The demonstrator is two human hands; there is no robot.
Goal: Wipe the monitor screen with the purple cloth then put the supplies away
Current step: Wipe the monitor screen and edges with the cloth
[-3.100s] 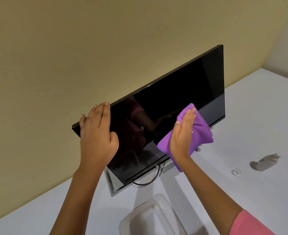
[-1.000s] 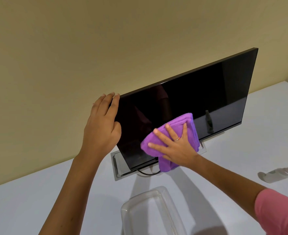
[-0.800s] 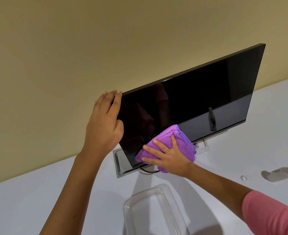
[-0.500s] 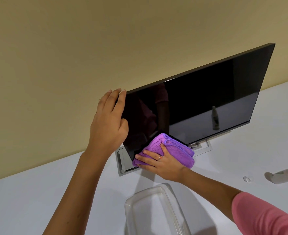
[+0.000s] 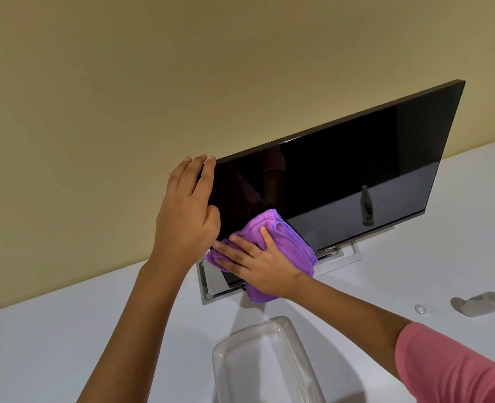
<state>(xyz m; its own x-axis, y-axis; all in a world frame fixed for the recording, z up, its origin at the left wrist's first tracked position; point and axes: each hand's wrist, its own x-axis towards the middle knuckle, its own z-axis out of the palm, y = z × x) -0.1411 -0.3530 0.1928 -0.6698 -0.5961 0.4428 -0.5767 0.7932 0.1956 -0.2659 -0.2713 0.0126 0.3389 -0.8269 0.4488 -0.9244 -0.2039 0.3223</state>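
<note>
Flat, fingers spread, the right hand (image 5: 257, 263) presses the fluffy folded purple cloth (image 5: 291, 245) against the lower left corner of the glossy black Dell monitor (image 5: 342, 175); the left hand (image 5: 186, 216) clasps its left edge between thumb and fingers.

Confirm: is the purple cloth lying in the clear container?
No, the right hand presses the purple cloth against the monitor at its lower left corner.

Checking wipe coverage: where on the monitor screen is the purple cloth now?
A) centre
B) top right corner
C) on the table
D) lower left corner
D: the right hand presses the purple cloth against the lower left corner of the monitor screen, below the left hand.
</note>
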